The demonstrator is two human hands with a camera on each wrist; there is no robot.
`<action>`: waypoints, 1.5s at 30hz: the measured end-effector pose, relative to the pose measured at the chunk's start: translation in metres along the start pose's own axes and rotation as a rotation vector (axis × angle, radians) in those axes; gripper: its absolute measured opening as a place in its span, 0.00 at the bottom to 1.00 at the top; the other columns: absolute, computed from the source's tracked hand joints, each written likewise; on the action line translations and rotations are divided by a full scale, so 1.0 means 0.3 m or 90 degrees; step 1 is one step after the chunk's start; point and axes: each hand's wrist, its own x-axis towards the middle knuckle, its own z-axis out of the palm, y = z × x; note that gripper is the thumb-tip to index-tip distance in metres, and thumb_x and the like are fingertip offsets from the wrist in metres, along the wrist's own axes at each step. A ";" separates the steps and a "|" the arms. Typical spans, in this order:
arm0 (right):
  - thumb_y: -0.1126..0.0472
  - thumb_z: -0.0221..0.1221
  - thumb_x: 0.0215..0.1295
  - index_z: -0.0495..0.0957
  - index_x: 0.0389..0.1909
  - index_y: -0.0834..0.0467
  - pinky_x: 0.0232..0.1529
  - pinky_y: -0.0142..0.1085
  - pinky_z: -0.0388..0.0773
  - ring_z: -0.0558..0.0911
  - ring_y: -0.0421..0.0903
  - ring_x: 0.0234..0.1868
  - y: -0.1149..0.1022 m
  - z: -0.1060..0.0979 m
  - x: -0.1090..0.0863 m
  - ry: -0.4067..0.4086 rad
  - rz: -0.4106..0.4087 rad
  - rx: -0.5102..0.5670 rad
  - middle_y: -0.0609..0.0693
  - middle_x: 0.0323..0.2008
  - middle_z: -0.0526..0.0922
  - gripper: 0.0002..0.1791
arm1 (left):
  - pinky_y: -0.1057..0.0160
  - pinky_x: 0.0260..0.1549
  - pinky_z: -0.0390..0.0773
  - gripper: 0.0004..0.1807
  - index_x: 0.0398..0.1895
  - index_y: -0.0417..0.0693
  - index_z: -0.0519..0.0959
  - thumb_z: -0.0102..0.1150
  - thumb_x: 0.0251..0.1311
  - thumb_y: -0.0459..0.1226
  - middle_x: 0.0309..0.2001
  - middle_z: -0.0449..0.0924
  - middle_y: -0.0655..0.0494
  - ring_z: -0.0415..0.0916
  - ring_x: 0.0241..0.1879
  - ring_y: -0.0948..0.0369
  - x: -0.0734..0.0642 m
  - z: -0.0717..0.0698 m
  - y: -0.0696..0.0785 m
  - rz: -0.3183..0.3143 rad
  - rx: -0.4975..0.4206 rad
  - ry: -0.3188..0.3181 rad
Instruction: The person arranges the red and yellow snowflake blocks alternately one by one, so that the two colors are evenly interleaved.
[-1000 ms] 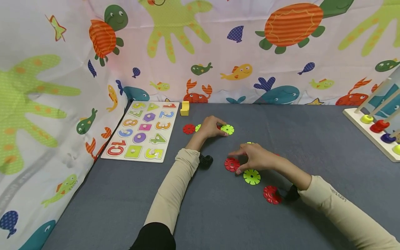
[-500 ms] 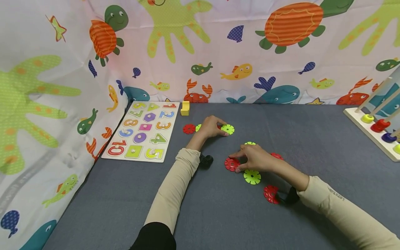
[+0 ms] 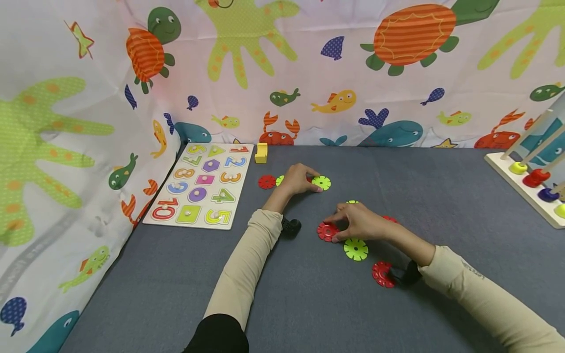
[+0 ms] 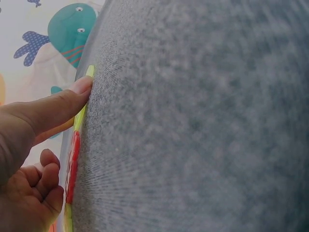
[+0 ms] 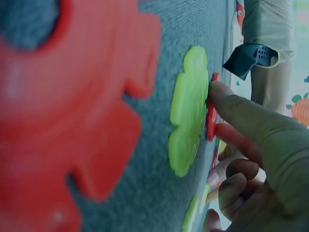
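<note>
My left hand [image 3: 295, 180] pinches a yellow-green notched disc [image 3: 322, 183] between thumb and index finger, at the right end of a row. A red disc [image 4: 72, 166] of that row lies flat beside it in the left wrist view, under the hand. Nearer and to the right, my right hand [image 3: 364, 223] holds a red notched disc [image 3: 325, 232] by its edges with thumb and index finger. Close by lies another yellow-green disc [image 3: 355, 250]. A further red disc [image 3: 381, 274] lies below the right wrist, partly covered by a black wrist device.
Left of the hands lies a number and shape puzzle board [image 3: 194, 186], with a yellow block [image 3: 261, 153] at its far corner. A wooden peg stacker [image 3: 529, 181] with coloured rings stands at the right edge. A printed sea-animal curtain [image 3: 282, 59] borders the grey table.
My right thumb and index finger have closed slightly onto the red disc, and the right forearm has shifted a little left. The left hand stays in place.
</note>
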 end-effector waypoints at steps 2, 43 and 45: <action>0.51 0.70 0.46 0.81 0.49 0.52 0.25 0.28 0.57 0.60 0.38 0.23 0.002 -0.009 0.001 0.004 -0.007 -0.003 0.48 0.24 0.70 0.25 | 0.59 0.57 0.67 0.25 0.48 0.53 0.81 0.72 0.43 0.46 0.53 0.78 0.55 0.70 0.56 0.58 0.000 0.001 -0.001 -0.006 -0.003 -0.003; 0.58 0.66 0.53 0.76 0.54 0.61 0.31 0.38 0.57 0.67 0.49 0.38 0.243 -0.194 0.171 0.029 0.232 0.008 0.60 0.44 0.79 0.26 | 0.58 0.57 0.67 0.26 0.50 0.52 0.80 0.71 0.44 0.43 0.57 0.75 0.54 0.67 0.60 0.57 -0.006 -0.014 0.016 -0.021 -0.017 -0.029; 0.58 0.66 0.53 0.76 0.54 0.61 0.30 0.38 0.56 0.66 0.50 0.37 0.244 -0.191 0.174 0.031 0.233 0.013 0.59 0.42 0.79 0.26 | 0.58 0.57 0.68 0.25 0.50 0.52 0.80 0.71 0.44 0.43 0.57 0.75 0.54 0.67 0.60 0.57 -0.008 -0.013 0.018 -0.019 -0.020 -0.030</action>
